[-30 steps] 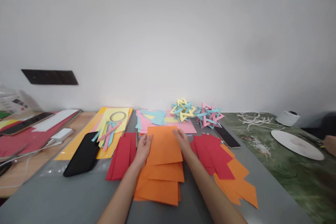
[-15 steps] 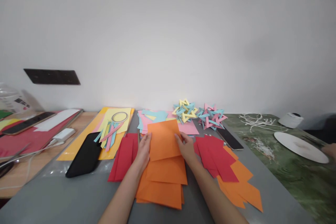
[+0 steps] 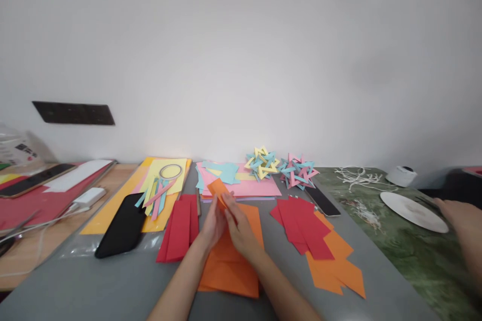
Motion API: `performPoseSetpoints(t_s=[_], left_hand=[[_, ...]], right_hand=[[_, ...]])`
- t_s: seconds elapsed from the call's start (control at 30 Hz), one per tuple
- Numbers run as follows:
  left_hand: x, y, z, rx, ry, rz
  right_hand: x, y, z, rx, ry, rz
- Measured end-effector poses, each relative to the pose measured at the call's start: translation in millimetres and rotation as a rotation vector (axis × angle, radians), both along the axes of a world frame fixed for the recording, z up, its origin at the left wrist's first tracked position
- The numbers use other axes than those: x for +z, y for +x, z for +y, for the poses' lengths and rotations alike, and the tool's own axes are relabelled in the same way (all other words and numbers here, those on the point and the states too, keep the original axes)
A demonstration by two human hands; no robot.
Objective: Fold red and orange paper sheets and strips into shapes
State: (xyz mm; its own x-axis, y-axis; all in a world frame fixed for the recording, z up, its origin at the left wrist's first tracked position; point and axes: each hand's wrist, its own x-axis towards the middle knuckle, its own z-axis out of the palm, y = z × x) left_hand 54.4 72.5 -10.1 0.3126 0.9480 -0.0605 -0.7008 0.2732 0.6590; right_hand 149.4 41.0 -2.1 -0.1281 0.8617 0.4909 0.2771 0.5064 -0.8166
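Observation:
Both my hands meet over a stack of orange paper sheets (image 3: 235, 273) on the grey table. My left hand (image 3: 213, 224) and my right hand (image 3: 238, 228) together hold one orange sheet (image 3: 218, 189), folded over and lifted so its narrow end pokes up above my fingers. A pile of red paper strips (image 3: 179, 228) lies just left of my left hand. More red pieces (image 3: 305, 225) lying on orange pieces (image 3: 337, 268) are spread out to the right of my right hand.
A black phone (image 3: 120, 225) lies left of the red strips, beside yellow sheets with coloured strips and a ring (image 3: 169, 171). Pink and blue paper (image 3: 241, 183), two woven paper stars (image 3: 278, 165), another phone (image 3: 322, 200). Another person's hand (image 3: 461, 220) by a white disc (image 3: 412, 205).
My hands came together from the sheet's two sides and folded the top orange sheet, lifting it. The other person's hand reached further in at the right.

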Motion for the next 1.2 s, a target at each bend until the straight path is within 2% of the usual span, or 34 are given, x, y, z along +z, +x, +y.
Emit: performPoseSetpoints(t_s=[0.1,0.23,0.37,0.47,0.6,0.73,0.87,0.97,1.07,1.2], left_hand=[[-0.5,-2.2,-2.1,-0.066,-0.012,-0.009],[4.4,-5.7,-2.4,0.015,-0.039,-0.045],[12.7,-11.4,-2.8,0.090,-0.053,-0.071],[13.9,-13.1,-3.1,0.115,-0.045,-0.022],[8.4,-8.4,-1.7,0.042,0.012,0.101],[1.2,-1.9,0.2,0.167,0.024,0.172],[-0.1,-0.5,0.8,0.264,0.017,0.184],[2.9,-0.7,0.1,0.239,0.030,0.155],[3.5,0.7,-0.6,0.191,0.035,0.163],[-0.5,2.2,0.2,0.272,0.000,0.279]], right_hand=[[-3.4,-18.6,-6.7,-0.007,-0.015,-0.112],[-1.3,-32.1,-6.6,-0.008,-0.015,-0.303],[4.6,-33.9,-5.6,0.062,0.093,-0.393],[1.2,-28.1,-3.9,0.072,0.063,-0.206],[-10.4,-15.8,5.2,-0.059,-0.097,0.183],[-12.9,-7.2,12.1,-0.113,-0.129,0.389],[-5.5,-2.9,9.7,-0.191,-0.085,0.282],[-3.8,-0.4,9.8,-0.293,-0.020,0.193],[-7.2,0.9,13.0,-0.325,-0.032,0.192],[-10.5,3.5,18.3,-0.337,-0.054,0.202]])
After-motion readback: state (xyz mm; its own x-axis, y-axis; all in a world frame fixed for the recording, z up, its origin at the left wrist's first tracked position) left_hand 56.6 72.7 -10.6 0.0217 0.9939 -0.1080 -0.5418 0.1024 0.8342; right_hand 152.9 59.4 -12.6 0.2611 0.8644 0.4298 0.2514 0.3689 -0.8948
